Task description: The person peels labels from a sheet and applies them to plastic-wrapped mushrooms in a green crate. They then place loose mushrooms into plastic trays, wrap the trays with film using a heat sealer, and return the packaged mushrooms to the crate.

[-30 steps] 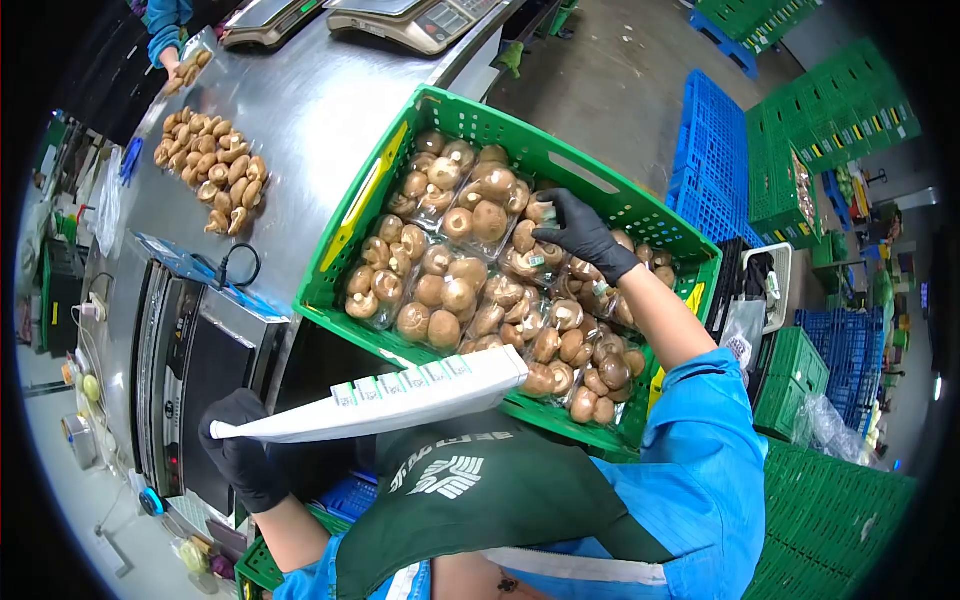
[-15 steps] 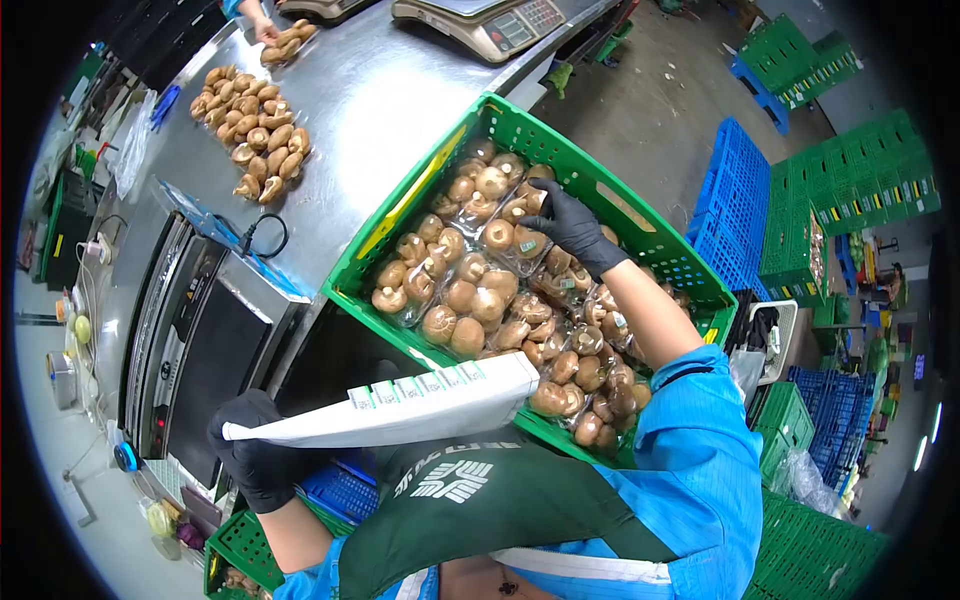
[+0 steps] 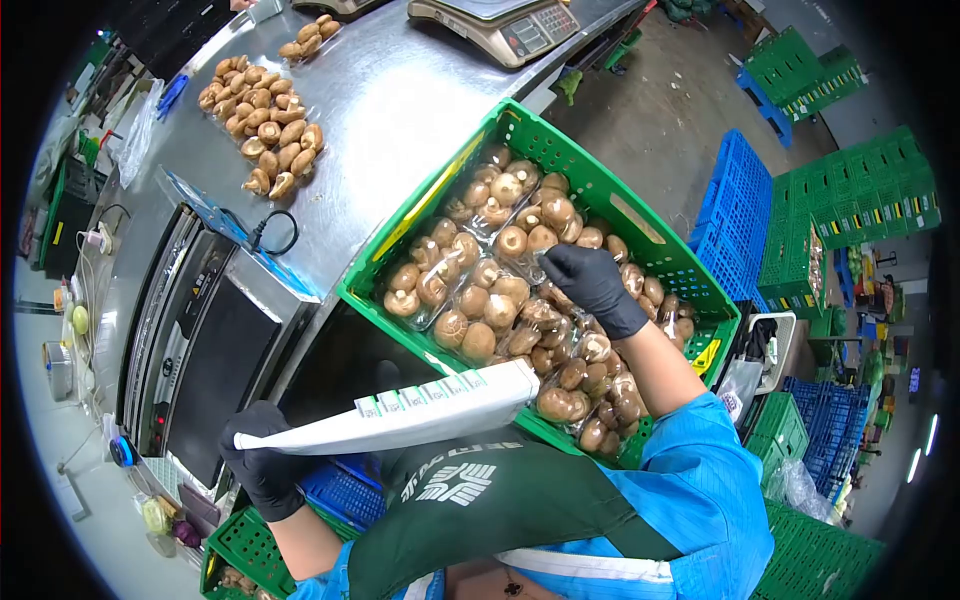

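My left hand (image 3: 262, 462), in a black glove, is closed on the narrow end of a white stack of label sheets (image 3: 400, 428). Several small green-and-white labels (image 3: 425, 393) stick up along its upper edge. The stack reaches across to the near side of a green crate (image 3: 640, 218) filled with clear-wrapped packs of brown mushrooms (image 3: 490, 300). Over the middle of these packs is my right hand (image 3: 598, 290), also black-gloved, with its fingers curled together close to the wrap of one pack. Whatever its fingertips hold, if anything, is hidden.
Loose mushrooms (image 3: 268, 125) lie on the steel table (image 3: 350, 130), with a weighing scale (image 3: 500, 30) at its far edge. A wrapping machine (image 3: 215, 340) stands at left. Blue crates (image 3: 735, 215) and stacked green crates (image 3: 850, 210) stand on the right.
My right hand has drawn back toward me from a mushroom pack, and its fingers have curled in. My left hand still holds the label stack. The other person's hand has left the mushrooms at the far table.
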The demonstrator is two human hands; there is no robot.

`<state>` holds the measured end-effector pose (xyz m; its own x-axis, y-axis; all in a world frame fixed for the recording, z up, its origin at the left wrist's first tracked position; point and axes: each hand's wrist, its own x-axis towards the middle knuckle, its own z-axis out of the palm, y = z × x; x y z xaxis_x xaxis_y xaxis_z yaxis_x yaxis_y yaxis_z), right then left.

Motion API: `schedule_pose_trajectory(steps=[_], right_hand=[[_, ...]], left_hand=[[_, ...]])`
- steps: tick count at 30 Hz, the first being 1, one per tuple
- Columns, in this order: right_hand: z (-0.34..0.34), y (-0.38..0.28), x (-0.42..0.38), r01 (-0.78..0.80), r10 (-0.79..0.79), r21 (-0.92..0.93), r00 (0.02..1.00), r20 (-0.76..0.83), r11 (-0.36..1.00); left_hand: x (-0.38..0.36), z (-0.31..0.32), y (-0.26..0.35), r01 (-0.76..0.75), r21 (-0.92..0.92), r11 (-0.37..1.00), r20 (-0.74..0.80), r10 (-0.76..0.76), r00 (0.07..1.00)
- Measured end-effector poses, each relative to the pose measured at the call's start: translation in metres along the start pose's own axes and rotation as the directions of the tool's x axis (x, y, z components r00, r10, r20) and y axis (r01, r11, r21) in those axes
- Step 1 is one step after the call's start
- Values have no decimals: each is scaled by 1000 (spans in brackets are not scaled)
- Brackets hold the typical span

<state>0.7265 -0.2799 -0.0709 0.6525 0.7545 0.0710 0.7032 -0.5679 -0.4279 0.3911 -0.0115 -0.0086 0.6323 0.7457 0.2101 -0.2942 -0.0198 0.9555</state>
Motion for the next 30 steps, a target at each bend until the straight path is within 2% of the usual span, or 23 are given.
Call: schedule_pose_trajectory(steps=[1,2,3,4,5,6,8,10,12,13,14,15,16,18,20,22,23,24,25,26,27,28,30], right_hand=[[2,7,0,-100,108,171,993,-39,980],[9,21,5,-98,105,163,994,-37,982],[17,40,13,-242,248,392,968,37,887],[16,38,19,-375,366,589,920,141,716],[11,35,21,-397,377,642,909,177,655],[12,29,30,-392,368,641,912,179,660],[22,18,45,-317,250,582,948,195,749],[58,30,74,-333,216,545,939,268,769],[81,27,106,-260,140,439,947,287,860],[99,32,119,-174,125,263,973,193,949],[109,40,131,-162,112,267,975,194,950],[118,48,141,-102,106,-38,986,125,994],[122,52,147,-56,81,-341,995,60,938],[76,37,151,-190,242,-392,967,86,900],[31,28,152,-210,278,-296,938,208,932],[7,-9,128,-237,192,193,955,228,952],[3,-38,105,-185,23,451,939,342,873],[-3,-71,78,-170,-164,676,901,400,717],[-23,-103,54,-83,-400,691,763,508,719],[-27,-125,35,27,-553,748,692,464,663],[-36,-146,24,103,-572,693,658,491,713],[-36,-156,16,153,-599,701,662,450,696],[-30,-161,9,116,-472,588,727,499,801]], left_hand=[[1,0,-2,-2,-5,1000,16,2,1000],[0,1,-4,-5,-13,1000,28,6,1000],[0,3,-4,-5,-19,1000,25,6,1000],[1,4,-3,8,-17,1000,51,-7,999],[3,5,-3,16,-13,1000,74,-15,997],[5,6,-4,11,-12,1000,64,-11,998],[5,8,-5,39,-10,999,9,-39,999],[10,11,-6,22,-24,999,47,-21,999],[11,20,-2,17,-1,1000,138,-17,990],[13,22,-1,11,3,1000,129,-11,992],[14,24,1,8,-8,1000,158,-7,987],[16,24,2,9,-17,1000,187,-6,982],[15,25,4,8,-7,1000,181,-7,983],[12,23,8,15,87,996,140,-27,990],[9,17,9,54,89,995,90,-62,994],[7,14,6,41,82,996,54,-45,998],[8,14,4,40,66,997,65,-44,997],[11,17,3,41,37,998,79,-44,996],[12,15,0,57,19,998,89,-58,994],[14,14,-2,72,1,997,105,-72,992],[15,16,-1,67,29,997,102,-70,992],[18,19,1,-1,99,995,124,-12,992],[23,12,1,-3,80,997,269,-19,963]])
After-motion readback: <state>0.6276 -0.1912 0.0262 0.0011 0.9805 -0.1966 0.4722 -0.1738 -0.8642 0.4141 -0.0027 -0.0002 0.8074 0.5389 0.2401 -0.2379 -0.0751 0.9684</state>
